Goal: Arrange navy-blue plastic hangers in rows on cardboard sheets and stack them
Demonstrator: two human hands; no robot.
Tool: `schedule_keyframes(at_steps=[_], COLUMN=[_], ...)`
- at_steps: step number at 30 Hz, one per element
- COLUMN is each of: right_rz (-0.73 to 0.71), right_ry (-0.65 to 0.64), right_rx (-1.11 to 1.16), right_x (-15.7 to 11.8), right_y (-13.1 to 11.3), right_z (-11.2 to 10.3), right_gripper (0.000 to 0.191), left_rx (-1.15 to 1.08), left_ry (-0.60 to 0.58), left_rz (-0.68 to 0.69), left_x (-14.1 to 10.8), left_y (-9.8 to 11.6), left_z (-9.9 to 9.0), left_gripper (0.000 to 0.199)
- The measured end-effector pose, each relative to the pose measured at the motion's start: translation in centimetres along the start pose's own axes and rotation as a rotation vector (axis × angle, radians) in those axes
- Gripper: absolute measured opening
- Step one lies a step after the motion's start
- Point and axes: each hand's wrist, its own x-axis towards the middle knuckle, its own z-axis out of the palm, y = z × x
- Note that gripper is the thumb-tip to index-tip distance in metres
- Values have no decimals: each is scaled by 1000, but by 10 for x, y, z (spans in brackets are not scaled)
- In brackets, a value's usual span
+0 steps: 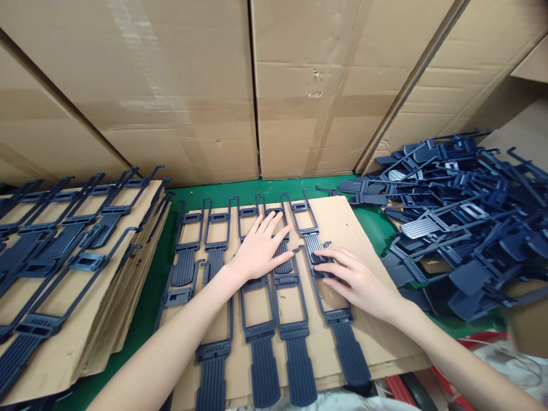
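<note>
Dark blue plastic frames with ribbed paddles lie in two rows on a cardboard sheet (372, 337). My left hand (261, 245) rests palm down, fingers spread, over the upper-row frames near the middle. On the right, my right hand (351, 279) touches the top end of a lower-row frame (351, 354), where it meets the paddle of an upper-row frame (302, 214). Its fingers are apart and bent slightly, with the fingertips on the plastic. Both hands partly cover the pieces under them.
A heap of loose blue frames (462, 211) lies at the right on the green table (222, 193). At the left stands a stack of cardboard sheets (107, 319) layered with more frames. Large cardboard boxes (308, 85) form a wall behind.
</note>
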Motion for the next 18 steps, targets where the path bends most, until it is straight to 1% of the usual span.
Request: schedule_keyframes(at_steps=[13, 18], right_rz=[8, 33], right_ry=[2, 28], right_rx=[64, 74], right_x=[3, 3], right_y=[-6, -9], right_z=[10, 14], right_gripper=[23, 22], left_rx=[-14, -4], left_ry=[-3, -14], left_rz=[-7, -10], left_x=[-1, 0], left_y=[0, 0], left_z=[1, 0], left_gripper=[62, 62])
